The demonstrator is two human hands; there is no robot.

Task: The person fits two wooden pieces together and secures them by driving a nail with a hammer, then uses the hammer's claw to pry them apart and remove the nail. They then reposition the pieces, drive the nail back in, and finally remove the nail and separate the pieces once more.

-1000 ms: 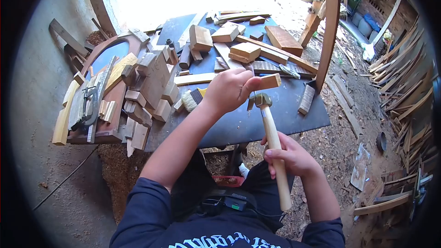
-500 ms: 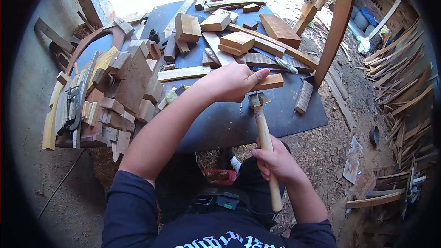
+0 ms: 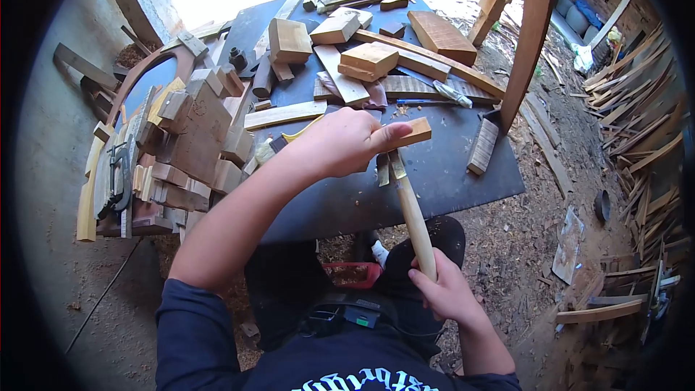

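Observation:
My left hand point(image 3: 347, 141) is closed around a small wooden block point(image 3: 415, 132), whose orange-brown end sticks out past the thumb; the rest is hidden by the fingers. My right hand point(image 3: 447, 288) wraps the lower end of a hammer's pale wooden handle point(image 3: 415, 217). The metal hammer head point(image 3: 392, 166) sits just beneath the block and my left hand, over the dark tabletop point(image 3: 463, 181). Part of a yellow-edged tool point(image 3: 298, 132) shows behind my left forearm.
Loose wooden blocks point(image 3: 369, 61) and boards lie across the back of the table. A pile of cut pieces with a clamp point(image 3: 116, 174) stands left. A curved wooden post point(image 3: 532, 36) rises at right. Below, a red tray point(image 3: 355, 275) rests on the shaving-strewn ground; wood strips point(image 3: 637, 145) line the right.
My right hand now grips the handle's lower end instead of its middle, and the hammer head sits slightly further left. My left hand has shifted a little left with the block.

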